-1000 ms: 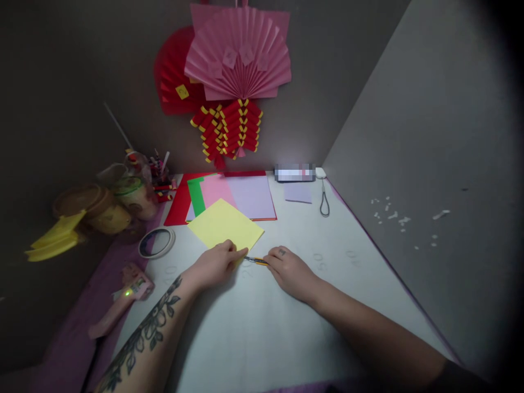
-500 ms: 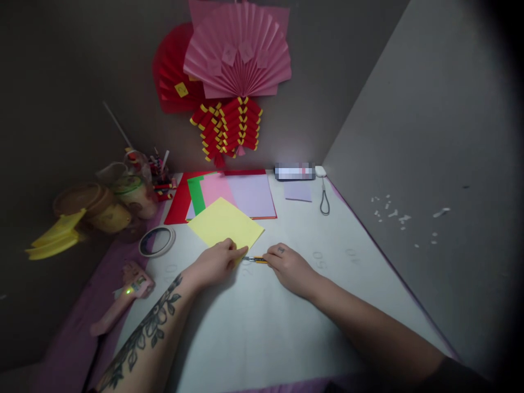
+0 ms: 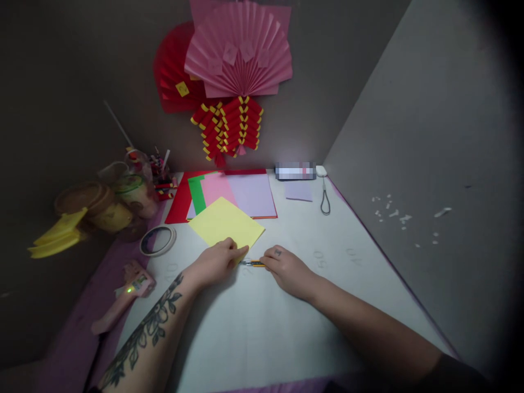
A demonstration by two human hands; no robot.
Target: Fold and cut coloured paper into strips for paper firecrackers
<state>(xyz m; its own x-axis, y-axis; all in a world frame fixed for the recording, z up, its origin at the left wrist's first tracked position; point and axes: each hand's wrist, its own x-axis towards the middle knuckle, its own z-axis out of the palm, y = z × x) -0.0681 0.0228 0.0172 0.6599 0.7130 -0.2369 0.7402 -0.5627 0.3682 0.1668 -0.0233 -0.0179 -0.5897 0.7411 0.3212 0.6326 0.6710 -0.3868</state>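
Note:
A sheet of yellow paper [image 3: 226, 221] lies turned like a diamond on the white table surface. My left hand [image 3: 219, 259] holds its near corner down, the index finger stretched out along the edge and the other fingers curled. An orange utility knife [image 3: 257, 263] with a silver blade end is gripped in my right hand [image 3: 282, 267], fingers closed round it. The blade end points left, at the paper's near corner beside my left fingers. Whether the blade touches the paper is too small to tell.
Behind lie pink paper [image 3: 218, 188], green paper [image 3: 197, 195] and lilac paper [image 3: 254, 195]. A tape roll [image 3: 171, 249] and a pink glue gun [image 3: 118, 308] with a lit green light are at left, near jars [image 3: 110, 213]. A phone-like object [image 3: 295, 171] stands at the back.
My right hand has moved slightly left and down with the utility knife, bringing it closer to my left fingers. My left hand and the yellow paper stay in place.

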